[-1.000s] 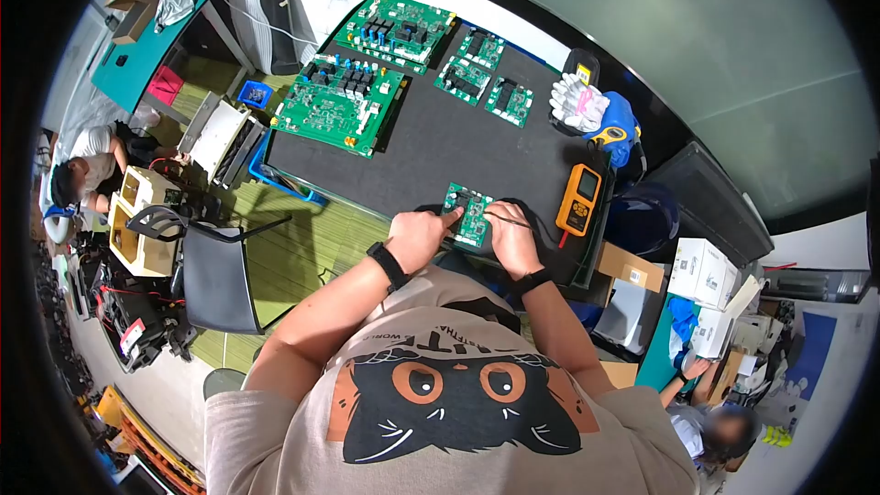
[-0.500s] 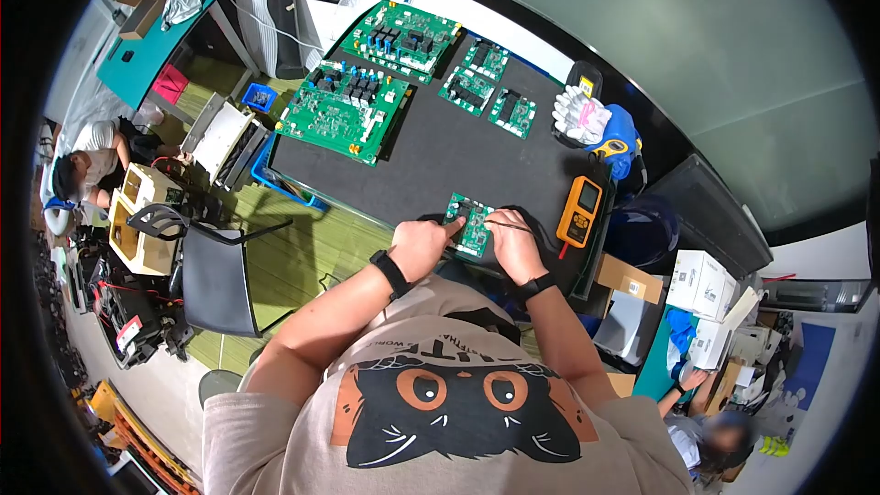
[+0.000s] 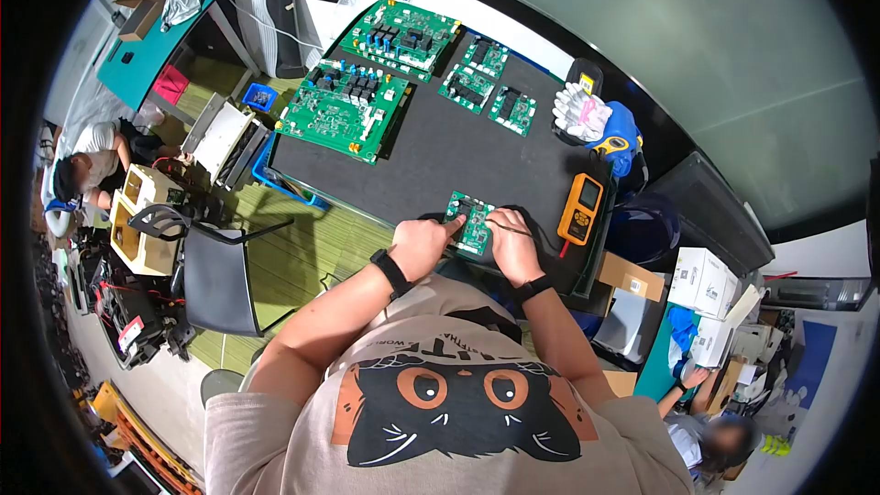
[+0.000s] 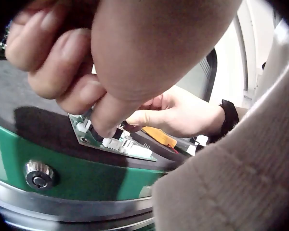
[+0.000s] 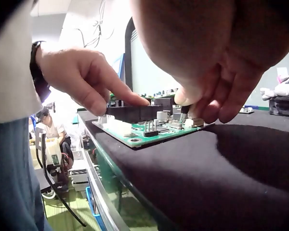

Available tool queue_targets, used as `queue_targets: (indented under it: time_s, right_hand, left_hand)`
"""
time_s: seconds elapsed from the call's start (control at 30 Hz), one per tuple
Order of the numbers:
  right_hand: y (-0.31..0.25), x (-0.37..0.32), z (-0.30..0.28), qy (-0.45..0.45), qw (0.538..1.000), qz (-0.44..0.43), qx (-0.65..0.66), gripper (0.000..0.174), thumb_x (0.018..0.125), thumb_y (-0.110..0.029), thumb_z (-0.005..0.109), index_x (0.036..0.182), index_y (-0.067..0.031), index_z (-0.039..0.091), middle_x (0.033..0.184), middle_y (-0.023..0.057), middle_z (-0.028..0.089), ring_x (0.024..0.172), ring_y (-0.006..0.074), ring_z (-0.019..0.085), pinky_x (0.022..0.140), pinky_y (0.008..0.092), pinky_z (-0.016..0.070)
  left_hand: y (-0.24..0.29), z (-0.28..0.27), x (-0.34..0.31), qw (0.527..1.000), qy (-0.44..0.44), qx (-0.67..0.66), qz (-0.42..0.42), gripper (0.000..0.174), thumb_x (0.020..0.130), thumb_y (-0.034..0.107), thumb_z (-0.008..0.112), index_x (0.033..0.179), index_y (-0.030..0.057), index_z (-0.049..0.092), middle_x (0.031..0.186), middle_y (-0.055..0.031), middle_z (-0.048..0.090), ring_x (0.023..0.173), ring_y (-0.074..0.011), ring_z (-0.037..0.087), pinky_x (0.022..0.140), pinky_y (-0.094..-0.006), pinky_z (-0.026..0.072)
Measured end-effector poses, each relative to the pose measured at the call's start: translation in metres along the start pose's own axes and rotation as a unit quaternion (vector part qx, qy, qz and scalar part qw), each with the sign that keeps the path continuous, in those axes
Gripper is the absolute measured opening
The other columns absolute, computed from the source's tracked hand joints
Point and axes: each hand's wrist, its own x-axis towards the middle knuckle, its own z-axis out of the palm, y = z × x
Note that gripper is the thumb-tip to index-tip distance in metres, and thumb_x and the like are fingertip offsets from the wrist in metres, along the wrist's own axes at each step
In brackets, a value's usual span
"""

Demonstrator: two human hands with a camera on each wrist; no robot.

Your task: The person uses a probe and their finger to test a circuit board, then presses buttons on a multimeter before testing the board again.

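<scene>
A small green circuit board [image 3: 478, 236] lies near the table's front edge, with white connectors and a long black block [image 5: 130, 112]. My left hand [image 3: 420, 246] holds it at the left side. The index finger rests on top of the black block, the thumb is at its near end, and the other fingers are curled, as the left wrist view shows. My right hand [image 3: 515, 245] pinches a thin black tool [image 5: 184, 111] from the other side. Its metal tip points down onto the board's small parts; the rest is partly hidden by the hand.
Larger green boards [image 3: 339, 115] are at the table's left back. Several small boards [image 3: 513, 110] lie further back. An orange handheld meter [image 3: 580, 209] is right of my hands, with white gloves [image 3: 581, 110] beyond. A black chair [image 3: 220, 277] stands at left. Two people are further off.
The head view shifted slightly between the first and second frames. Both hands keep their places at the board, with the tool still on it.
</scene>
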Motion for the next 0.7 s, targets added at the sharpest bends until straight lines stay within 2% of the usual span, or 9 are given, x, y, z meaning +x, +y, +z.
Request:
queue_targets:
  time_s: [0.33,0.4,0.47,0.5,0.57,0.7]
  right_hand:
    - [-0.006,0.002,-0.009,0.007,1.000,-0.015,-0.006,0.010,0.089,-0.006,0.056,0.096,-0.0012,0.062,0.099,0.0143,0.063,0.098,0.0327,0.060,0.087,0.0394,0.0485]
    - [-0.006,0.002,-0.007,0.027,0.999,0.032,0.015,0.010,0.090,-0.008,0.057,0.096,-0.0025,0.062,0.101,0.0140,0.063,0.098,0.0332,0.059,0.087,0.0413,0.0482]
    - [-0.007,0.002,-0.006,0.031,0.999,0.038,0.018,0.010,0.090,-0.008,0.057,0.096,-0.0026,0.062,0.100,0.0139,0.063,0.098,0.0333,0.059,0.086,0.0414,0.0483]
    - [-0.008,0.002,-0.006,0.034,0.998,0.044,0.021,0.010,0.090,-0.008,0.057,0.096,-0.0026,0.062,0.100,0.0137,0.063,0.098,0.0334,0.059,0.086,0.0415,0.0483]
    - [-0.010,0.006,-0.006,0.034,0.998,0.039,0.025,0.009,0.090,-0.008,0.057,0.095,-0.0028,0.063,0.099,0.0135,0.063,0.097,0.0333,0.059,0.085,0.0416,0.0483]
    - [-0.009,0.011,-0.005,0.021,1.000,0.022,0.001,0.009,0.088,-0.007,0.059,0.094,-0.0032,0.063,0.098,0.0127,0.064,0.096,0.0328,0.059,0.084,0.0417,0.0483]
  left_hand:
    - [0.002,-0.005,-0.005,0.999,0.042,-0.016,0.017,0.043,0.087,0.028,0.065,0.130,0.0231,0.060,0.071,-0.0062,0.063,0.061,-0.0252,0.064,0.051,-0.0384,0.0499]
    - [0.003,-0.006,-0.007,0.999,0.041,-0.003,0.011,0.043,0.087,0.028,0.065,0.129,0.0225,0.061,0.071,-0.0059,0.062,0.061,-0.0249,0.064,0.051,-0.0380,0.0499]
    - [0.002,-0.003,-0.006,0.999,-0.002,0.037,0.012,0.044,0.092,0.024,0.056,0.136,0.0211,0.055,0.073,-0.0037,0.063,0.065,-0.0203,0.066,0.053,-0.0342,0.0516]
    - [0.002,-0.001,-0.006,0.999,-0.001,0.039,0.012,0.044,0.092,0.024,0.056,0.136,0.0211,0.055,0.073,-0.0037,0.063,0.065,-0.0203,0.066,0.053,-0.0342,0.0516]
    - [0.002,0.003,-0.007,0.998,0.024,0.053,0.009,0.040,0.089,0.031,0.062,0.128,0.0212,0.060,0.070,-0.0043,0.061,0.061,-0.0230,0.064,0.050,-0.0361,0.0494]
    - [0.000,0.006,-0.007,0.998,0.023,0.054,0.018,0.041,0.090,0.032,0.061,0.129,0.0210,0.059,0.070,-0.0044,0.061,0.061,-0.0232,0.064,0.050,-0.0362,0.0493]
